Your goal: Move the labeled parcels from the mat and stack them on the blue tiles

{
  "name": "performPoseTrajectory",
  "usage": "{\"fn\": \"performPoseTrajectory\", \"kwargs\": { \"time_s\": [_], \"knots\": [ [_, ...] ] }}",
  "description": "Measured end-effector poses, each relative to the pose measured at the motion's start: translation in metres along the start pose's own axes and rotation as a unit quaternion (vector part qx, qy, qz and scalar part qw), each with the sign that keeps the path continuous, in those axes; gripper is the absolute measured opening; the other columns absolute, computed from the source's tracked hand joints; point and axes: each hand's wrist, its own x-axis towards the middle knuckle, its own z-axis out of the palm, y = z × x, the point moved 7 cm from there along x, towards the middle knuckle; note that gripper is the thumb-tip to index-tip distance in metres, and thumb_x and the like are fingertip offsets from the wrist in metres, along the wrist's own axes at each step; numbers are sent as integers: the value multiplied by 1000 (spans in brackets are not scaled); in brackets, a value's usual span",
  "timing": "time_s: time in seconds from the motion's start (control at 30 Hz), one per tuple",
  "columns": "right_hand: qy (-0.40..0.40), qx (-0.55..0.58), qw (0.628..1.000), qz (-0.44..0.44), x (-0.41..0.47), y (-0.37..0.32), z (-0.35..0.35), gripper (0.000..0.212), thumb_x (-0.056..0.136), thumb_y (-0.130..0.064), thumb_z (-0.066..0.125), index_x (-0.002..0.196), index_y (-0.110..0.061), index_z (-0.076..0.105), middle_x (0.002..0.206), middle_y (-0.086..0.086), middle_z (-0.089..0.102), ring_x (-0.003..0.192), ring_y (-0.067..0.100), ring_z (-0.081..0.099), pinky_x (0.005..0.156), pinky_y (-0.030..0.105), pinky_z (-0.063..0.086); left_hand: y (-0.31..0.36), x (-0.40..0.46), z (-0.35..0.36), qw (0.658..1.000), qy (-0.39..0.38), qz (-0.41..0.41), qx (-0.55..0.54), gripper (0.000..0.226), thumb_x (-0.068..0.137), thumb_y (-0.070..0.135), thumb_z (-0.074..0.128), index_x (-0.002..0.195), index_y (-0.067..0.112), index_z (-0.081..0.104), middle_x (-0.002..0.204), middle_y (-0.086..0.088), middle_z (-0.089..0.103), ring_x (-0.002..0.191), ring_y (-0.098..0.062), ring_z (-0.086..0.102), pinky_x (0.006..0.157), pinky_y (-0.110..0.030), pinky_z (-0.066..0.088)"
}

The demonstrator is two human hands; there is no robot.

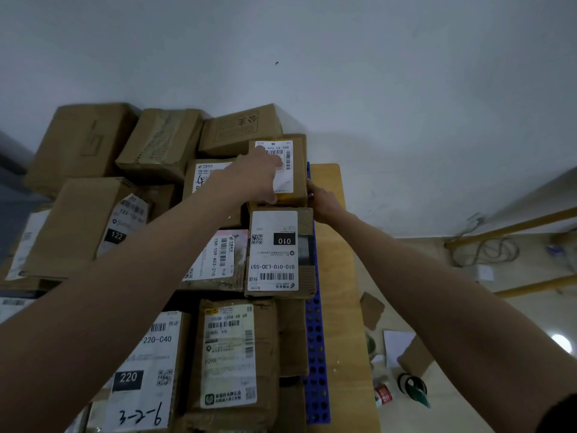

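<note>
On stacked parcels [218,276]: 2 hands.

The left hand [254,176] lies over the label of the top parcel [288,170], hiding much of its print. The right hand [323,203] sits at that parcel's right side, its fingertips out of sight behind the edge. The blue tiles [315,339] show only as a strip right of the stack; the rest is buried under parcels. At lower left, the 220 parcel [146,370] is cut by the frame's bottom edge. Small items at lower right are too blurred to name.
</note>
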Motion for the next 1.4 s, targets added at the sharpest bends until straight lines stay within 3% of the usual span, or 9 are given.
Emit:
{"fn": "performPoseTrajectory", "kwargs": {
  "time_s": [0.1,0.17,0.27,0.53,0.83,1.13,1.27,1.4],
  "knots": [
    [-3,33,999,7,0,2,-2,65,97,-14,55,154,-22,24,127,15,61,112,32,59,92,34,48,-1,-1,-1,1000,-2,2,-1,86,76,34,79,148,26,32,145,-10,34,128,-30,42,96,-41,40],
    [20,144,989,34,2,3,-6,52,98,-21,54,147,-21,37,125,14,62,110,30,61,97,43,50,-2,-1,-2,1000,-6,0,-4,87,76,33,79,148,26,32,146,-10,33,130,-30,40,97,-42,39],
    [39,254,963,79,4,4,-9,38,103,-33,39,139,-21,48,121,13,63,102,27,64,89,45,56,-4,-1,-4,1000,-10,-5,-13,88,75,33,81,148,27,32,147,-9,31,132,-31,38,100,-45,39],
    [10,250,965,80,5,3,-1,43,103,-27,44,146,-25,41,127,11,59,110,29,60,94,48,53,-5,2,-1,1000,-1,0,-12,87,74,34,81,147,27,35,144,-9,35,129,-30,40,97,-43,40],
    [-37,238,968,74,-2,1,-5,53,103,-31,43,153,-36,24,127,11,59,110,29,61,96,49,53,-7,-4,-3,999,13,8,-49,85,74,33,82,146,25,37,148,-7,31,133,-29,37,104,-44,34],
    [12,246,969,34,-13,-11,-16,60,102,-17,45,154,-35,23,147,7,45,124,27,53,98,48,51,-9,-12,-2,994,48,20,-101,79,76,28,81,145,24,42,146,-5,32,130,-25,40,101,-39,40],
    [27,247,969,14,-18,-13,-19,59,102,-21,46,154,-36,22,149,5,45,133,23,45,105,48,46,-8,-9,0,992,45,26,-119,78,78,30,79,145,24,41,147,-4,30,132,-25,37,104,-39,38],
    [37,256,966,2,-24,-13,-23,58,103,-27,44,154,-41,18,145,6,49,130,24,48,102,50,47,-9,-8,2,990,46,31,-128,78,78,30,79,145,25,40,148,-2,29,134,-24,35,107,-40,37]
  ]
}}
